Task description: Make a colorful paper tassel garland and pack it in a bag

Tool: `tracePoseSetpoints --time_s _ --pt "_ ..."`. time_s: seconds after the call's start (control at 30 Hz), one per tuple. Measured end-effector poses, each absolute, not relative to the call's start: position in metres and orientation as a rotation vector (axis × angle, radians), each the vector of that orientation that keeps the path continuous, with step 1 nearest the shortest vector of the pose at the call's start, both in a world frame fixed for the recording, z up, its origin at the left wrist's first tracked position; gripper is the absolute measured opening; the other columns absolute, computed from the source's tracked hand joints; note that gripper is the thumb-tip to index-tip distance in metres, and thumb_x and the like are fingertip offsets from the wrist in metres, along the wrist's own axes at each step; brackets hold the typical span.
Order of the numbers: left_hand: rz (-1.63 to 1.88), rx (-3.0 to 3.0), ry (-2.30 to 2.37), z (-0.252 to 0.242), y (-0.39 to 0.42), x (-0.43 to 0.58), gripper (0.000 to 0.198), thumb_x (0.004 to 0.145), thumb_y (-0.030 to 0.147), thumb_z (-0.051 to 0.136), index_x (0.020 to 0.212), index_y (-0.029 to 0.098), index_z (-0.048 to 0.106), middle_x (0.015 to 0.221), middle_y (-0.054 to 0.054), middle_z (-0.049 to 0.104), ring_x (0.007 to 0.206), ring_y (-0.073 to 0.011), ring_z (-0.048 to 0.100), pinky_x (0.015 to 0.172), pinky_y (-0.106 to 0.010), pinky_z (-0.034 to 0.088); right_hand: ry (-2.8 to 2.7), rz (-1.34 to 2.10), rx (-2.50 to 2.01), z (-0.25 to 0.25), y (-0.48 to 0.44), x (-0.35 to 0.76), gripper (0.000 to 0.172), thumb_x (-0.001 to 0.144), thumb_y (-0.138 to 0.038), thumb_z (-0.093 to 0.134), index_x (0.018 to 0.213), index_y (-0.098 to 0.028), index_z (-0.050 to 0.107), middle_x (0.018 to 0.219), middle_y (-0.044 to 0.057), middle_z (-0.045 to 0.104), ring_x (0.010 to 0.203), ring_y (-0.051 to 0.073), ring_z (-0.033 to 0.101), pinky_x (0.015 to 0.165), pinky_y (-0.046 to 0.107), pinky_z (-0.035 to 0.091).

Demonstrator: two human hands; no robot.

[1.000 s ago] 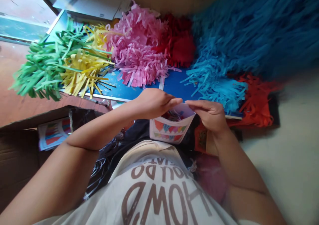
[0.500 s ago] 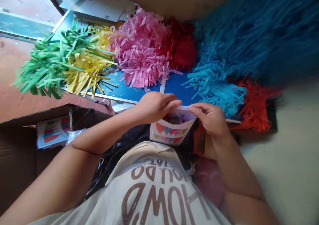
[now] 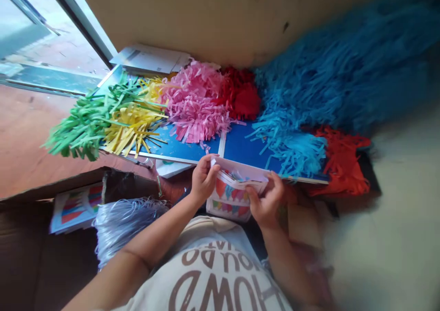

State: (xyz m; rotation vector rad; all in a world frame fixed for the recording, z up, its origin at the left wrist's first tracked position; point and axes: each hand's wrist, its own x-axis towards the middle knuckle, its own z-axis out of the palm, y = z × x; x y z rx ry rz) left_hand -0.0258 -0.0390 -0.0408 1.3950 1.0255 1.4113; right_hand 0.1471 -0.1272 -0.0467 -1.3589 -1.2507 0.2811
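View: head; we looked down over a cream printed T-shirt [image 3: 206, 274].
Item: we logged a white paper packet printed with coloured bunting [image 3: 228, 203], long axis crosswise, between both hands.
Left hand [image 3: 203, 180]: we recorded it grasping the packet's left end.
Right hand [image 3: 264, 200]: it gripped the right end, equally near.
Behind: a blue board [image 3: 244, 150] carried fringed pink paper [image 3: 194, 104].

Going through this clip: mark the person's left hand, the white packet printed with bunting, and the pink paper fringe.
left hand [image 3: 203, 179]: head view, middle of the hand.
white packet printed with bunting [image 3: 229, 202]: head view, printed front panel.
pink paper fringe [image 3: 195, 104]: head view, middle of the pink mass.
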Motion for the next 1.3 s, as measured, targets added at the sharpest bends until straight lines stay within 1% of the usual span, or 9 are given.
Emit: tracePoseSetpoints --time_s 0.1,0.37,0.43,0.5,0.6,0.73,0.9,1.17,1.3 --pt "1.616 1.384 0.972 -0.046 -0.043 -0.019 0.038 0.093 0.042 0.066 0.122 0.024 0.048 0.081 0.004 0.063 0.058 -0.0076 0.056 0.057 -0.018 0.044 -1.206 0.189 -1.297 -0.060 -0.122 0.153 0.061 0.084 -0.043 0.076 0.132 -0.023 0.046 0.119 0.015 0.058 0.102 0.025 0.067 0.083 0.039 0.059" --pt "1.626 1.707 0.909 -0.039 -0.042 -0.035 0.012 0.093 0.029 0.066 0.089 0.018 0.063 0.085 -0.003 0.069 0.079 -0.0137 0.067 0.071 -0.024 0.052 -1.376 0.073 -1.277 -0.060 -0.115 0.174 0.052 0.078 -0.049 0.080 0.115 -0.023 0.055 0.111 0.009 0.060 0.104 0.025 0.063 0.092 0.043 0.054" --pt "1.559 1.681 0.827 -0.036 -0.037 -0.040 0.011 0.092 0.026 0.067 0.088 0.017 0.062 0.099 -0.008 0.073 0.089 -0.0175 0.071 0.076 -0.028 0.055 -1.399 0.143 -1.252 -0.050 -0.111 0.178 0.048 0.080 -0.051 0.078 0.111 -0.024 0.054 0.118 0.011 0.061 0.108 0.026 0.063 0.089 0.043 0.055" --pt "1.498 1.643 0.746 -0.034 -0.031 -0.043 0.008 0.090 0.022 0.069 0.087 0.017 0.063 0.113 -0.012 0.073 0.098 -0.0213 0.072 0.081 -0.032 0.057 -1.437 0.216 -1.212 -0.041 -0.106 0.181 0.042 0.082 -0.048 0.077 0.108 -0.025 0.054 0.126 0.012 0.062 0.114 0.027 0.063 0.089 0.043 0.056" --pt "1.514 1.600 0.703 -0.033 -0.025 -0.042 0.007 0.086 0.017 0.074 0.085 0.018 0.066 0.102 -0.008 0.075 0.094 -0.0193 0.073 0.081 -0.031 0.058 -1.465 0.250 -1.177 -0.035 -0.102 0.184 0.037 0.081 -0.034 0.079 0.109 -0.027 0.057 0.123 0.010 0.066 0.115 0.027 0.064 0.088 0.042 0.057" --pt "1.575 1.530 0.625 -0.032 -0.025 -0.042 0.030 0.085 0.015 0.074 0.111 0.025 0.065 0.096 -0.003 0.074 0.089 -0.0160 0.073 0.077 -0.027 0.059 -1.405 0.284 -1.194 -0.035 -0.105 0.187 0.060 0.081 -0.033 0.078 0.133 -0.029 0.050 0.113 0.008 0.067 0.101 0.024 0.068 0.079 0.038 0.059" --pt "1.402 1.876 0.682 -0.020 -0.021 -0.053 0.021 0.089 0.021 0.070 0.109 0.022 0.071 0.096 -0.008 0.074 0.092 -0.0183 0.070 0.082 -0.031 0.057 -1.523 0.289 -1.332 -0.022 -0.109 0.190 0.036 0.080 -0.033 0.078 0.113 -0.027 0.067 0.111 0.009 0.065 0.105 0.028 0.065 0.087 0.045 0.058" --pt "0.857 1.666 0.540 0.003 -0.006 -0.059 0.033 0.097 0.034 0.061 0.126 0.019 0.067 0.116 -0.013 0.074 0.100 -0.0210 0.072 0.083 -0.029 0.058 -1.388 0.853 -1.222 -0.006 -0.100 0.192 0.054 0.080 -0.031 0.078 0.129 -0.026 0.057 0.124 0.011 0.069 0.112 0.027 0.068 0.093 0.042 0.057" --pt "0.822 1.776 0.499 0.009 0.000 -0.061 0.033 0.097 0.028 0.060 0.129 0.021 0.068 0.128 -0.013 0.071 0.114 -0.0229 0.070 0.095 -0.030 0.056 -1.478 0.786 -1.230 -0.005 -0.097 0.198 0.039 0.080 -0.027 0.078 0.117 -0.026 0.066 0.122 0.009 0.072 0.116 0.026 0.067 0.099 0.044 0.055"
